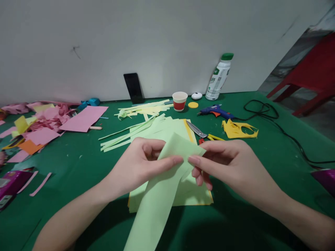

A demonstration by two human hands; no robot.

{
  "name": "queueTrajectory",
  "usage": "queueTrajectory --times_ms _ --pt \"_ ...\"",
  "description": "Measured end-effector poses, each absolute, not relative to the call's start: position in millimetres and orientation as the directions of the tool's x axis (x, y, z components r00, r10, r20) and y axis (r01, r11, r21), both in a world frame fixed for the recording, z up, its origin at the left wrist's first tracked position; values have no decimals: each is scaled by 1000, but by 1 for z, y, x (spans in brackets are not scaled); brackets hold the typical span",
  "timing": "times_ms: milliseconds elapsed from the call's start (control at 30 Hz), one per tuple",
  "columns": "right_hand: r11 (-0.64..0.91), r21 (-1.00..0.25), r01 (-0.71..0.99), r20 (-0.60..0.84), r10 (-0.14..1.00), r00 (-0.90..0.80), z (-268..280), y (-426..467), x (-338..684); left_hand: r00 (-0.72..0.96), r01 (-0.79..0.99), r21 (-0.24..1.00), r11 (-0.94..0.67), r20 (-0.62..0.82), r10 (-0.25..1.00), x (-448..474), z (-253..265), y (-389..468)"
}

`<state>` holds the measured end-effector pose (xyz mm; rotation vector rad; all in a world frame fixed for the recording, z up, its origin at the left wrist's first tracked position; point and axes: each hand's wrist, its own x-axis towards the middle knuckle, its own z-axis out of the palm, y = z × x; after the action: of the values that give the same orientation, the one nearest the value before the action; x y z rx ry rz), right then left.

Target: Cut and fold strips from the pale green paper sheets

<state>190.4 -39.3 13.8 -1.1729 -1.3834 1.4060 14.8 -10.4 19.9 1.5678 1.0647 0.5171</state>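
Observation:
A light green sheet of paper (pixel 159 195) is bent over between my two hands, its long end hanging down toward the near edge of the view. My left hand (pixel 146 160) pinches it from the left, thumb flat on top. On the other side my right hand (pixel 222 160) grips the upper right corner between thumb and fingers. Below lies a stack of green paper (pixel 196 195) with some yellow edges showing. Cut green strips (pixel 117 144) spread to the left of the stack. Scissors (pixel 197 129) rest at the stack's upper right, partly hidden behind my right hand.
A red and white paper cup (pixel 179 101), a bottle (pixel 219 78) and a phone (pixel 133 87) stand along the wall. A blue glue gun (pixel 217 111) with a black cord (pixel 288 136) and yellow paper scrap (pixel 238 129) lie right. Pink paper (pixel 85 118) piles up left.

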Motion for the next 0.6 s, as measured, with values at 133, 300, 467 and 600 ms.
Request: queueTrajectory --times_ms 133,300,467,600 --pt "-70 -997 23 -73 967 -243 15 -45 190 490 361 932 -37 -156 857 15 23 -16" --pt "-60 -998 -13 -55 966 -253 17 -50 190 480 368 926 -83 -113 870 14 25 -19" --pt "-30 -1000 -2 -28 966 -256 19 -49 190 470 367 928 -63 -127 873 14 24 -18" --pt "-14 -1000 8 -15 966 -257 18 -48 190 473 355 934 -32 -150 868 15 25 -19"
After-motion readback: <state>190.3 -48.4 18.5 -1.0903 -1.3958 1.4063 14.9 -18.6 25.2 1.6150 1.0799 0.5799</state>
